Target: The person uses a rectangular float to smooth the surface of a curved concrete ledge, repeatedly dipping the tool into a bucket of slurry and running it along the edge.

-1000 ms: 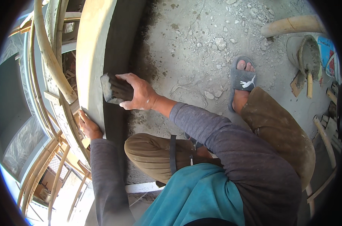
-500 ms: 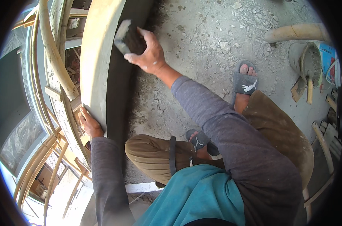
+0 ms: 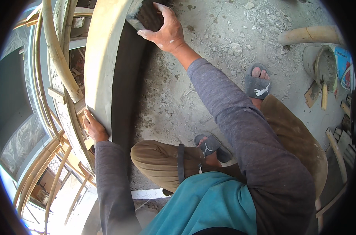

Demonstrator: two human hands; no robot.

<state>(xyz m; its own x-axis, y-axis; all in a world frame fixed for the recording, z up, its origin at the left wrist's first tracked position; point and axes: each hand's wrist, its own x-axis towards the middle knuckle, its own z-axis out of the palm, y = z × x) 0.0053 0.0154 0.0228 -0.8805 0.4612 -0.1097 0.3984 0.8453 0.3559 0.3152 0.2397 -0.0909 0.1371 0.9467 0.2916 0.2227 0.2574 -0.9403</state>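
Observation:
My right hand (image 3: 168, 31) is closed around a dark block (image 3: 148, 15) with a pale, mortar-smeared edge; its exact kind is unclear. The block touches the upper part of a low, curved wall (image 3: 101, 88), at the corner between its smooth grey top and the dark inner side. Against the wall's outer left edge lies my left hand (image 3: 95, 127), fingers stretched along it and nothing visible in them.
Bamboo poles (image 3: 60, 55) and boards of a scaffold run beyond the wall's left side. Rubble (image 3: 236, 49) is scattered over the dusty floor. At the right are a mortar-caked bucket (image 3: 325, 64), a thick bamboo pole (image 3: 311, 35) and a blue bag (image 3: 342, 58).
My right hand has slid the block up and slightly right along the wall, away from me. My left hand stays at nearly the same spot on the outer edge.

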